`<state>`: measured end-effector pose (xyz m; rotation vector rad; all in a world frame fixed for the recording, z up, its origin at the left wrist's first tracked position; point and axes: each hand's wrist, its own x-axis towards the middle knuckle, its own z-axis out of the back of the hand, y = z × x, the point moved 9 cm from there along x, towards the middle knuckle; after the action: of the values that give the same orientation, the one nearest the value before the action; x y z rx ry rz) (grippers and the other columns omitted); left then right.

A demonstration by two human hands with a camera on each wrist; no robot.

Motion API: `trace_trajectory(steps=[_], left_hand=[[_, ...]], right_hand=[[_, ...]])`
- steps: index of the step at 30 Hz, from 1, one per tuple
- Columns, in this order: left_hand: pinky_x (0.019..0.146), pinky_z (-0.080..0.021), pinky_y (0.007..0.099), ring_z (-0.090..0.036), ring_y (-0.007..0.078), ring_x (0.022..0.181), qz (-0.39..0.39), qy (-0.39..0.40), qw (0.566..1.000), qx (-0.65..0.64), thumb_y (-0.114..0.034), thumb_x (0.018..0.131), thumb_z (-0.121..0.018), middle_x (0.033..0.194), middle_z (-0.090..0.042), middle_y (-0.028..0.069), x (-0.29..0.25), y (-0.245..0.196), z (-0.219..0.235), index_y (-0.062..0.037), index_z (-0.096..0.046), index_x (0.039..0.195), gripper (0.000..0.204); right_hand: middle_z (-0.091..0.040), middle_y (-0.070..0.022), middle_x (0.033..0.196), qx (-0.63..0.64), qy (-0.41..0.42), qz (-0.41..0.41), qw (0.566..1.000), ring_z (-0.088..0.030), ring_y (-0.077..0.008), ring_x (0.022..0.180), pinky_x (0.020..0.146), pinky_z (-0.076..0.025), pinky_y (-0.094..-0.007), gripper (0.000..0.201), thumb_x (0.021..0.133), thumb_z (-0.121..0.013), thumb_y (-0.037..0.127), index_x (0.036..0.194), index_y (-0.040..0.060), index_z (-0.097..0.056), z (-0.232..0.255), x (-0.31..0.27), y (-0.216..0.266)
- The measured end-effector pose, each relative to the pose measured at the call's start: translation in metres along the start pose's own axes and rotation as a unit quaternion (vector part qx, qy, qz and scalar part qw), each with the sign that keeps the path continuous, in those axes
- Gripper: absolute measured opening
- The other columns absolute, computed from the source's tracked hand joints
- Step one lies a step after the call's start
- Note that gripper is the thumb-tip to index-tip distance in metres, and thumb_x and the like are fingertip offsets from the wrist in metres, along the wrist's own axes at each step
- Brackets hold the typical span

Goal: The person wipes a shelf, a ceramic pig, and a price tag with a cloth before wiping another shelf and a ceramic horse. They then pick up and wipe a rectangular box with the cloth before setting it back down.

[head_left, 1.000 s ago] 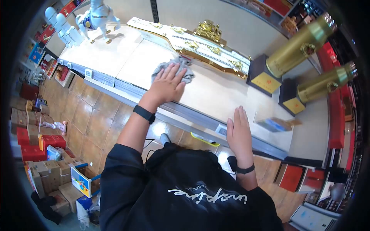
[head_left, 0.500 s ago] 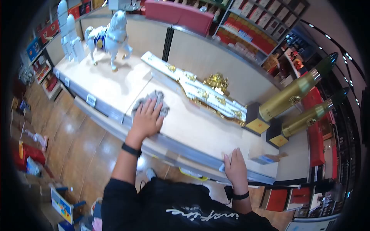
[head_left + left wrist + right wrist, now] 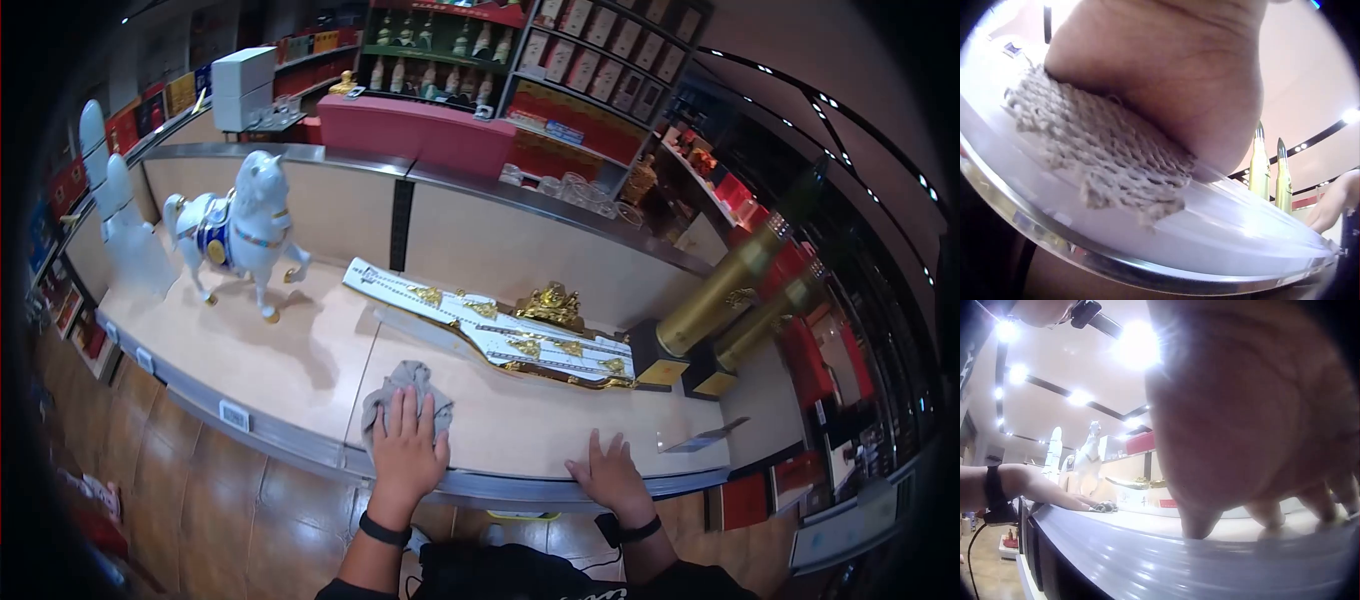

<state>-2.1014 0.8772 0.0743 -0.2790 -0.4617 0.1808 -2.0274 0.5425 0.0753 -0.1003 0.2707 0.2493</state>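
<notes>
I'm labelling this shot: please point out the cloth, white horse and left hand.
Cloth (image 3: 411, 375): head view, part beyond the fingertips.
White horse (image 3: 258, 248): head view, on its shoulder.
Left hand (image 3: 408, 455): head view, on its back.

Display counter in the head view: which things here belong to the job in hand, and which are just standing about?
In the job:
- grey cloth, on the counter
- left hand, spread over the cloth

Just standing about:
- white horse figure
- white rocket-shaped ornament
- white-and-gold model
- two gold shell-shaped ornaments
</notes>
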Motion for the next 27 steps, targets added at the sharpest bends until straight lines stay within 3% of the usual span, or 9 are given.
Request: trace_trajectory(steps=[7, 10, 17, 27], left_hand=[[0.124, -0.027, 0.0618, -0.039, 0.0407, 0.154, -0.013, 0.013, 0.999, 0.043, -0.04, 0.098, -0.06, 0.163, -0.046, 0.0236, 0.003, -0.007, -0.001, -0.0073, -0.056, 0.153, 0.064], [0.125, -0.026, 0.0619, -0.037, 0.0422, 0.154, -0.006, 0.044, 0.997, 0.055, -0.041, 0.1, -0.06, 0.163, -0.045, 0.0244, 0.003, -0.005, -0.01, -0.0081, -0.054, 0.155, 0.065], [0.128, -0.019, 0.0602, -0.023, 0.042, 0.161, 0.045, 0.155, 0.983, 0.082, -0.046, 0.106, -0.054, 0.172, -0.031, 0.0216, 0.003, 0.005, -0.029, -0.0151, -0.038, 0.166, 0.07], [0.128, -0.019, 0.0597, -0.022, 0.0417, 0.161, 0.066, 0.156, 0.981, 0.093, -0.045, 0.106, -0.054, 0.172, -0.03, 0.0203, 0.002, 0.01, -0.035, -0.0175, -0.037, 0.166, 0.069]], right_hand=[[-0.028, -0.0539, 0.154, 0.017, -0.041, 0.005, 0.999, -0.033, -0.0722, 0.142, 0.117, -0.036, -0.0684, 0.091, 0.105, -0.047, 0.067, 0.165, 0.0009, -0.029, -0.015, 0.002, -0.008], [-0.029, -0.0525, 0.155, 0.047, -0.105, 0.011, 0.993, -0.033, -0.0701, 0.142, 0.116, -0.031, -0.0722, 0.091, 0.102, -0.052, 0.067, 0.164, 0.0024, -0.036, -0.02, 0.002, -0.011], [-0.033, -0.05, 0.154, 0.102, -0.176, 0.043, 0.978, -0.032, -0.0677, 0.145, 0.119, -0.031, -0.0698, 0.082, 0.101, -0.057, 0.061, 0.159, 0.0029, -0.046, -0.012, -0.015, -0.022], [-0.034, -0.0441, 0.16, 0.179, -0.156, 0.163, 0.958, -0.029, -0.0582, 0.153, 0.124, -0.029, -0.0616, 0.076, 0.102, -0.061, 0.052, 0.155, -0.0008, -0.049, -0.013, -0.032, -0.055]])
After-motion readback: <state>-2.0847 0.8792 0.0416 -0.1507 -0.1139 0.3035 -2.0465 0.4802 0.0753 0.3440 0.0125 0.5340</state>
